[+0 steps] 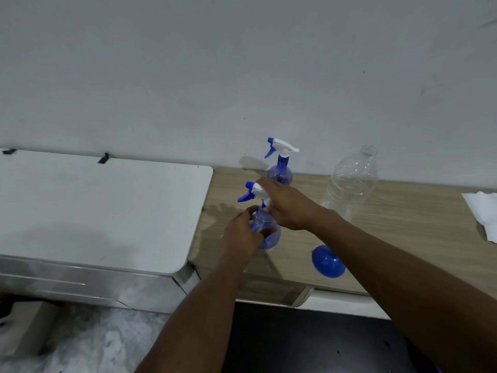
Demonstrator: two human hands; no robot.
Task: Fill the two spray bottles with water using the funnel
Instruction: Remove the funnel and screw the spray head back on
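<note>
Fingers of my left hand (pixel 243 230) curl round the blue body of the near spray bottle (pixel 272 239), which stands upright on the wooden counter (pixel 403 224). My right hand (pixel 286 204) sits over its white-and-blue trigger head (pixel 252 192), fingers bent down around the neck. Beyond my right hand, near the wall, the second spray bottle (pixel 279 168) stands with its head on. The blue funnel (pixel 328 262) rests on the counter beside my right forearm, apart from both bottles. Just past my right wrist stands an uncapped clear plastic bottle (pixel 349 181). Further right lies a crumpled paper towel (pixel 481 214). Left of my left hand a wet patch (pixel 215 211) darkens the wood.
</note>
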